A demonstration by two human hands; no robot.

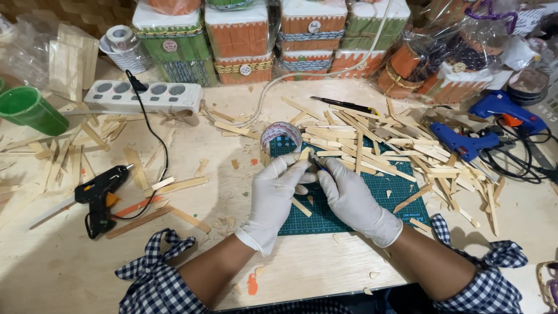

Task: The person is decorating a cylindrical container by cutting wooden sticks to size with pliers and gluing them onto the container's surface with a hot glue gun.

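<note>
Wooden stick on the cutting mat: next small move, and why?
Probably press the blade down through the wooden stick. The left hand pinches the stick over the green cutting mat, and the right hand holds a craft knife with its tip at the stick. Cut pieces already lie on the mat. Whether the blade has bitten in cannot be told.

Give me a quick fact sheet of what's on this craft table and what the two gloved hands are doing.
Left hand: white glove, pinching a wooden stick
Right hand: white glove, holding a thin knife to the stick
Work surface: green cutting mat
Nearby: tape roll, pile of sticks
Tools: black glue gun, blue glue gun
Left edge: green cup
</note>
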